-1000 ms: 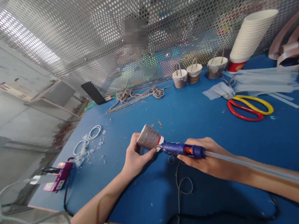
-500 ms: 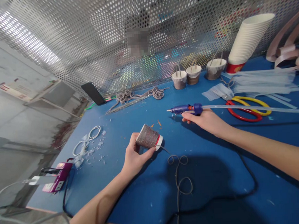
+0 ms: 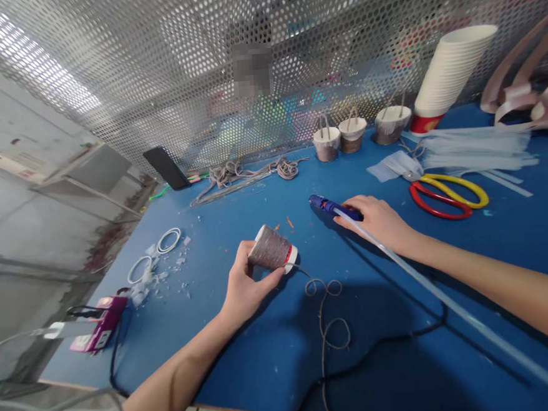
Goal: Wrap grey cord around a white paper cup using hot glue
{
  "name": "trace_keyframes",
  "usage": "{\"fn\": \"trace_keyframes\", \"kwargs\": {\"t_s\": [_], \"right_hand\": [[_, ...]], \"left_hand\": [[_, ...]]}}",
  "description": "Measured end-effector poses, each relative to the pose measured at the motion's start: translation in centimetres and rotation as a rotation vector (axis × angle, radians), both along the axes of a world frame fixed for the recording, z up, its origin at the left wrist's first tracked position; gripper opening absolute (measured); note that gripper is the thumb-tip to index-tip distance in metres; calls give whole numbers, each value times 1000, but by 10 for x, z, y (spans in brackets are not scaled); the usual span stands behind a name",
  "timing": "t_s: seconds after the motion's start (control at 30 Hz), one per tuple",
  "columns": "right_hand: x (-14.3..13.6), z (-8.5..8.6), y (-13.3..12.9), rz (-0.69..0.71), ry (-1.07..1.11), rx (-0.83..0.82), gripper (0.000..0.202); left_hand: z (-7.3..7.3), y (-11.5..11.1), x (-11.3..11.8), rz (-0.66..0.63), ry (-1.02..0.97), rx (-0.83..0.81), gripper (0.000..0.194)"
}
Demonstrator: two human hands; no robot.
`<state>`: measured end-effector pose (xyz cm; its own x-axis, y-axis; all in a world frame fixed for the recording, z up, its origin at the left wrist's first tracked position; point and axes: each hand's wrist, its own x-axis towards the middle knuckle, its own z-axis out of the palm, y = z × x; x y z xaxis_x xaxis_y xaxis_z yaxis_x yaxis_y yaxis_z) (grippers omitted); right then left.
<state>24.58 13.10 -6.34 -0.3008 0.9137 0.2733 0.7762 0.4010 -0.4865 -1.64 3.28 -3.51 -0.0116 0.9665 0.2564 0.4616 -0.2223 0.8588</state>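
Tilted on its side, a paper cup (image 3: 271, 248) wrapped in grey-brown cord is gripped between the thumb and fingers of my left hand (image 3: 245, 286). Its white and red rim end points right, and a loose tail of cord (image 3: 322, 315) curls from there toward the table's front edge. My right hand (image 3: 376, 220) has its fingers round a blue glue gun (image 3: 326, 205), low over the table. From the gun's back a long clear glue stick (image 3: 420, 280) runs toward the lower right. The gun's handle is partly hidden by my fingers.
Scissors (image 3: 447, 196), clear glue sticks (image 3: 479, 147), stacked cups (image 3: 455, 71) and several cord-wrapped cups (image 3: 327, 145) stand or lie right and back. Cord bundles (image 3: 227, 176) and a phone (image 3: 165, 167) lie at the back; a purple power strip (image 3: 106, 320) is left. A black cable (image 3: 382, 348) crosses the front.
My right hand has turned and lowered the glue gun, so its nozzle points away to the upper left and the glue stick swings down toward the lower right. The left hand keeps the cup nearly still.
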Motion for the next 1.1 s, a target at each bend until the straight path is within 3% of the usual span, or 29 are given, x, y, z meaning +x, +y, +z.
{"fn": "trace_keyframes", "kwargs": {"t_s": [0.23,0.53,1.03,1.1], "right_hand": [[2,5,4,-3,-130,49,34],[7,4,8,-58,-59,19,36],[4,6,1,1,32,19,31],[6,11,-3,-56,94,27,27]], "left_hand": [[1,-2,1,9,17,-4,30],[1,-2,2,-4,28,-2,30],[2,-3,3,32,22,-32,32],[2,-3,3,33,12,-30,31]]}}
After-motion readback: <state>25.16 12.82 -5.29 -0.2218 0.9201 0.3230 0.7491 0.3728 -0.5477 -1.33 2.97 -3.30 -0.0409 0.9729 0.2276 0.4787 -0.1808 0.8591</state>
